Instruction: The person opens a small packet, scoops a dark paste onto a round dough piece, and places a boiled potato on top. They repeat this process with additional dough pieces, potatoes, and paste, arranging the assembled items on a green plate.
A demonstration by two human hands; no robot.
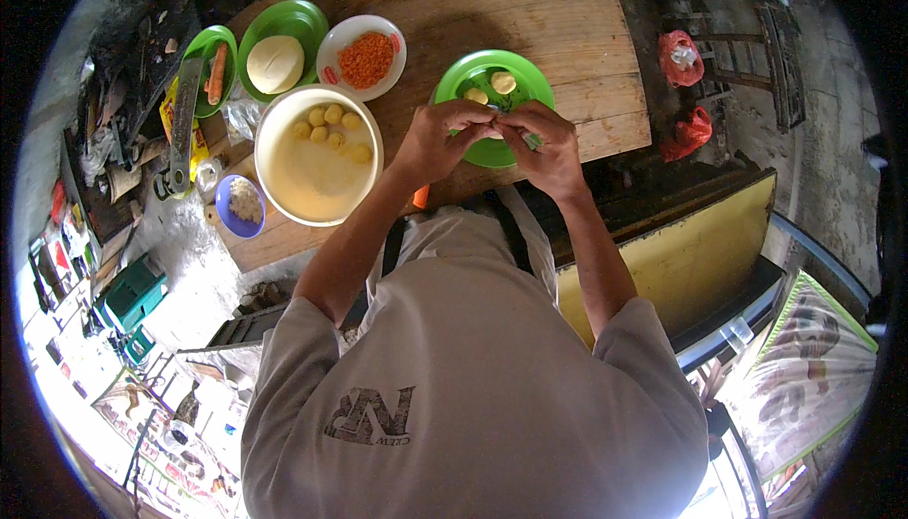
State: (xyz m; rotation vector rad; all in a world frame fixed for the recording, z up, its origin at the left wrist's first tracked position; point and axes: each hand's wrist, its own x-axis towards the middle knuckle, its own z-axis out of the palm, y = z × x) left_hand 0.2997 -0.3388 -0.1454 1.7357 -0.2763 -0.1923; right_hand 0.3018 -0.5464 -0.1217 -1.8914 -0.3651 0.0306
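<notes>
My left hand [443, 137] and my right hand [545, 144] meet over the near part of a green plate [461, 72], thumbs and fingertips pinched together. Whatever is between the fingertips is too small and covered to make out. On the plate, just beyond my fingers, lie two pale yellow dough pieces [503, 82]. Left of my left forearm stands a white tub [261, 164] with several round yellow dough balls [333, 115] gathered at its far side and a light powdery layer below them.
Behind the tub are a white plate [396, 76] of chopped carrot [367, 59], a green plate [317, 22] with a large dough lump [275, 64], and a green dish holding a carrot [218, 74]. A purple bowl [227, 221] of white crumbs sits near the wooden table's [567, 36] left edge.
</notes>
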